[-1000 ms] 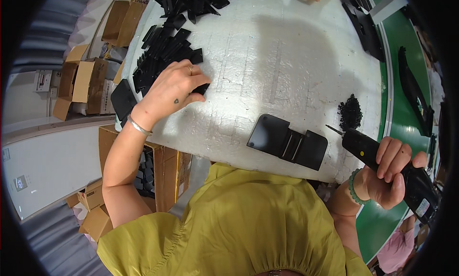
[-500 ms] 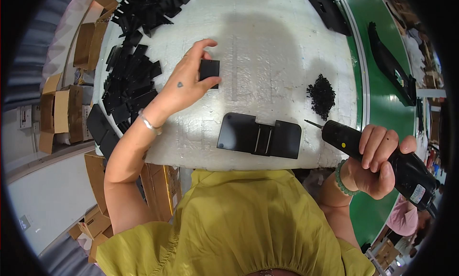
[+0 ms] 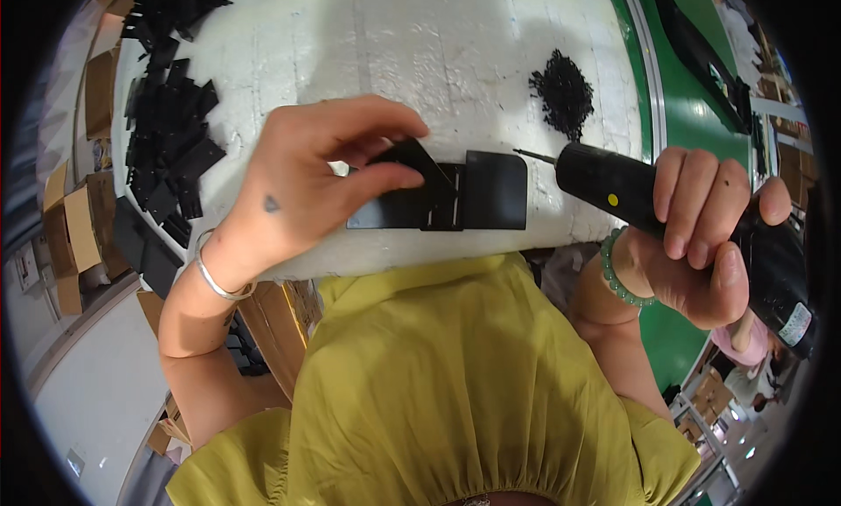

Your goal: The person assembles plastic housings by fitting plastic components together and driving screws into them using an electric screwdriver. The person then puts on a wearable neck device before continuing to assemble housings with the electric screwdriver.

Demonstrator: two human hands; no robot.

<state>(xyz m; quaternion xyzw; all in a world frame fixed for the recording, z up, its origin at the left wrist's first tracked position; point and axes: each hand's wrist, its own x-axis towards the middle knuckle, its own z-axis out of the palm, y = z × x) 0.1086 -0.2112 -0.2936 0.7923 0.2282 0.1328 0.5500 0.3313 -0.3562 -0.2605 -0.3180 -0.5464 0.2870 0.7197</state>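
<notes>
Between the thumb and fingers of my left hand [image 3: 307, 173] is a small flat black plate [image 3: 412, 162], tilted over the middle of a wider black panel [image 3: 496, 191]. That panel lies near the table's front edge, with narrow metal strips in its central slot; its left part is partly hidden by my left hand. My right hand [image 3: 696, 234] is wrapped round a black electric screwdriver [image 3: 609, 184]. The thin bit points left, just to the right of the panel and above the table. Beyond the bit lies a pile of small black screws [image 3: 562, 94].
Heaps of flat black plates [image 3: 171, 147] cover the left side of the white-covered table [image 3: 412, 68]. Cardboard boxes [image 3: 88, 226] stand at the left. On the right is a green surface [image 3: 683, 94] with a long black part [image 3: 701, 55]. Another person [image 3: 745, 339] is at far right.
My left hand has brought the small plate nearer and over the panel, tilting it. The screwdriver in my right hand is now closer to the panel. The whole view has shifted.
</notes>
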